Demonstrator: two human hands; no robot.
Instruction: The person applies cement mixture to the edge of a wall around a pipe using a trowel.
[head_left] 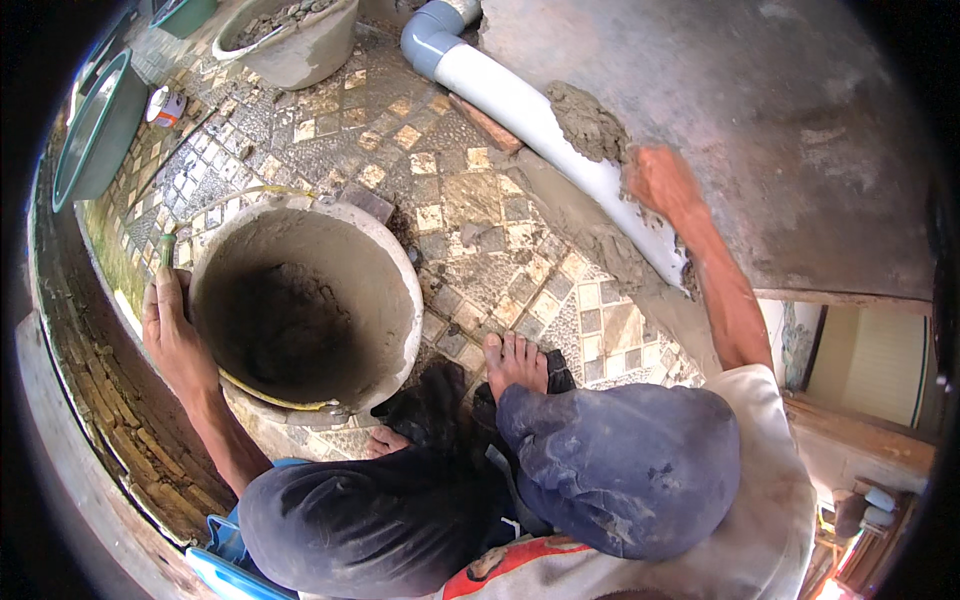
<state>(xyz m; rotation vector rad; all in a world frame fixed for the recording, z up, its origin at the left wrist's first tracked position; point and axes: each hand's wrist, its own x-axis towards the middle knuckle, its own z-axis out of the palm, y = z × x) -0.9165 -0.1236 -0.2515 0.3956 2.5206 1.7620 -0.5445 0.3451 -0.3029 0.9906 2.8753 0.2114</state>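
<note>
My left hand [172, 318] is closed around a tool with a green handle [168, 246], at the left rim of a bucket. The tool's lower part is hidden. Grey mortar [290, 325] lies dark at the bottom of that bucket [375, 250], which has a yellowish wire handle. On the right, my right hand [662, 182] is curled like a fist and slightly blurred, over a white pipe [530, 110] with a grey elbow [432, 38]. Next to its knuckles a lump of wet mortar [588, 122] sits along the pipe and wall. What its fingers hold, if anything, is hidden.
A mosaic-tiled floor [470, 195] with mortar smears lies before my bare feet. Another mortar-filled basin [300, 55] and a green tub [100, 130] stand at the far left, near a white container [165, 106]. A grey cement surface [760, 130] borders the pipe.
</note>
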